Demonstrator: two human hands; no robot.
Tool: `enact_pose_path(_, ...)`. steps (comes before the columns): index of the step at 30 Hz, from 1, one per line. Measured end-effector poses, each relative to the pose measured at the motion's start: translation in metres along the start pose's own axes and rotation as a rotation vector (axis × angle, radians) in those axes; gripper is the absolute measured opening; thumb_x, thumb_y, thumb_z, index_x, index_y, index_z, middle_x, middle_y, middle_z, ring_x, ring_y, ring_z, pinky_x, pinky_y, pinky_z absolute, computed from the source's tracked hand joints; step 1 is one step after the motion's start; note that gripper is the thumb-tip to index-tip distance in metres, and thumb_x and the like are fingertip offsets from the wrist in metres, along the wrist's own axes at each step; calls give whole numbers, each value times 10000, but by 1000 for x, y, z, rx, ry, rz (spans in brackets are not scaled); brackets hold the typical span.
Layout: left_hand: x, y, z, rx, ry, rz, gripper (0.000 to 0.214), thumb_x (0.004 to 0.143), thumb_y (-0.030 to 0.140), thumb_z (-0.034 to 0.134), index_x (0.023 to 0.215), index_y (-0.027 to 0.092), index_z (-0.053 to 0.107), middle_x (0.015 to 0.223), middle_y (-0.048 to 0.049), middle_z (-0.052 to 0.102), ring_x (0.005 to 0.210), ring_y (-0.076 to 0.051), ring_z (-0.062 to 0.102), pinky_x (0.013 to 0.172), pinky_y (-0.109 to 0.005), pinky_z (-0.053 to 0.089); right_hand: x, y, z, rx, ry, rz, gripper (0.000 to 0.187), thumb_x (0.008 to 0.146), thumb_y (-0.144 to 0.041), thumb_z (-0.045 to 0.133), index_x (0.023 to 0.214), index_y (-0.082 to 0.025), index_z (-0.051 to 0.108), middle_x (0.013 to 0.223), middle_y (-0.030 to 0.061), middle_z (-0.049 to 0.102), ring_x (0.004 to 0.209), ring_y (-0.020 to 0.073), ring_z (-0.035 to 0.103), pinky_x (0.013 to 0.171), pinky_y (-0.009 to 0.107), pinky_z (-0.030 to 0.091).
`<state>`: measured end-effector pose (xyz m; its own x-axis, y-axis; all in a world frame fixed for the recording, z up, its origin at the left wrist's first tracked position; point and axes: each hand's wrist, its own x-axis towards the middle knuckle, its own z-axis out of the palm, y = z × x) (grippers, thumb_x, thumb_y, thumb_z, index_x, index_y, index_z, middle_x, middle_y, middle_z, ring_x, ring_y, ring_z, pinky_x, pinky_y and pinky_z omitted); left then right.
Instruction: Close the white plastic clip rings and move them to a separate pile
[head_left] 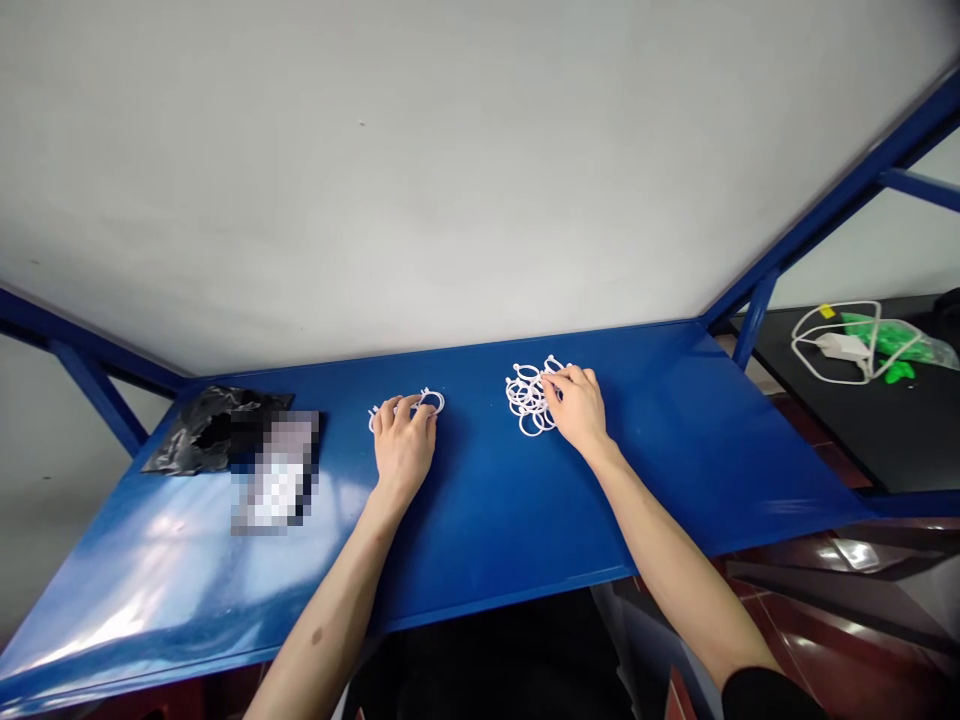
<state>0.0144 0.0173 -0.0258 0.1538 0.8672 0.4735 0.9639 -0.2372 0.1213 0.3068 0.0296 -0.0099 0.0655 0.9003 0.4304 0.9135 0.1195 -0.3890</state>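
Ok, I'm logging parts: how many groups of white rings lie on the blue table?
2: a smaller group partly under the left hand, and a larger group at the right hand. Individual rings may be hidden beneath both.

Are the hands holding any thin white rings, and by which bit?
Can't tell: the left hand partly covers some thin white rings, the right hand touches a pile of white rings; any grip is hidden.

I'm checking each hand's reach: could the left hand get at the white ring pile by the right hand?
Probably yes: only blue tabletop lies between rings under the left hand and the pile, which the right hand partly covers.
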Motion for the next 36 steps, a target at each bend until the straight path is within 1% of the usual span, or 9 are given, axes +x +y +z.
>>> enact_pose_path(4,1,1,-4,-49,61,28,186,972,265,580,988,226,761,1188,-107,706,1131,-325,553,918,-467,458,0,0,0,-3,32,-19,267,991,-302,546,1027,-222,798,1001,102,695,960,278,539,853,420,502)
enact_pose_path(10,-1,11,-14,-250,155,147,183,980,274,583,1007,256,763,1105,-103,666,993,-245,572,882,-390,490,-1,-12,-9,159,211,-129,213,992,-281,571,1053,-224,767,1004,107,687,967,275,569,858,438,521)
enact_pose_path(12,-4,16,-16,-303,151,202,176,974,264,597,1006,279,769,1090,-91,665,961,-228,577,869,-372,494,-6,-24,-13,270,172,-198,200,1000,-275,569,1058,-231,755,999,96,694,982,262,599,882,427,526)
enact_pose_path(15,-11,23,-16,-359,91,308,198,975,243,596,1039,306,773,1064,-76,674,924,-205,590,838,-337,496,-18,-45,-14,442,-20,-267,218,1004,-301,583,1164,-228,711,1046,75,705,920,212,658,872,380,548)
enact_pose_path(17,-14,27,-15,-393,37,374,227,983,224,578,1073,311,767,1057,-73,681,927,-197,604,818,-319,498,-26,-55,-11,524,-150,-252,240,1001,-305,589,1206,-225,684,1046,61,716,800,170,673,779,331,564)
enact_pose_path(20,-16,30,-13,-441,-21,404,228,993,211,555,1082,289,750,1096,-75,688,961,-197,621,834,-320,508,-34,-63,-2,603,-209,-177,185,992,-246,583,1141,-219,691,946,32,749,750,152,699,720,286,559)
enact_pose_path(24,-18,35,-14,-643,-86,268,159,988,219,543,1081,230,671,1141,-83,700,1029,-197,660,888,-335,534,-38,-65,4,707,-221,-98,150,972,-230,616,1110,-213,670,845,2,771,747,146,740,711,253,558)
enact_pose_path(29,-18,40,-19,-983,-261,-160,244,970,356,577,1147,188,579,1013,-73,765,866,-179,734,797,-310,572,-41,-67,5,723,-239,-121,92,989,-292,611,1015,-223,666,881,5,792,727,140,740,658,237,545)
enact_pose_path(36,-13,43,-24,-1183,-420,-322,389,921,532,611,1015,174,727,946,-68,782,790,-183,724,722,-291,598,-43,-64,8,640,-210,-213,143,1004,-300,585,938,-221,685,854,10,774,695,138,706,634,240,519)
